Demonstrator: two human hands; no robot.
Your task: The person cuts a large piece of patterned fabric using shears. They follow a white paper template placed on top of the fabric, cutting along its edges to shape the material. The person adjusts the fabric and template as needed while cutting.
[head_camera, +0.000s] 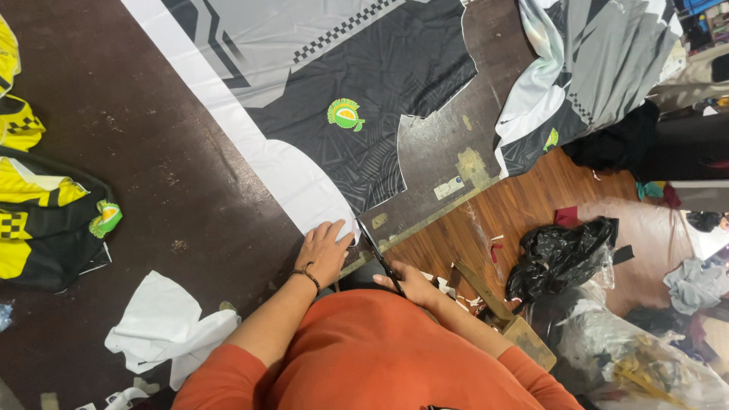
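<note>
1. The right hand point(414, 285) is closed around the handles of a pair of dark scissors point(380, 254); the fingers are curled through the grips, and how far the blades are parted cannot be told, since they are seen as one thin dark line.
2. The scissors are pointed away from the body, up toward the printed fabric point(334, 99); their tip is seen at the fabric's near edge, just beside the left hand.
3. The left hand point(324, 249) is laid flat, fingers spread and open, on the white border of the fabric; nothing is gripped by it, the cloth is only pressed down; a dark band is worn at the wrist.
4. The fabric is spread over the dark worktop point(167, 175) from its far edge down to its near edge; it is black and grey with a white margin, a chequered strip and a green and yellow round emblem point(345, 114); part of it has been cut out along the right side.
5. A second piece of the same print point(585, 68) is draped over the worktop's far right corner.
6. Yellow and black garments point(38, 212) are piled at the worktop's left edge; a crumpled white offcut point(163, 326) lies near the near edge, left of the left arm.
7. Beyond the worktop's right edge, a wooden floor point(524, 212) is seen; a black plastic bag point(558, 254) and scraps lie on it.
</note>
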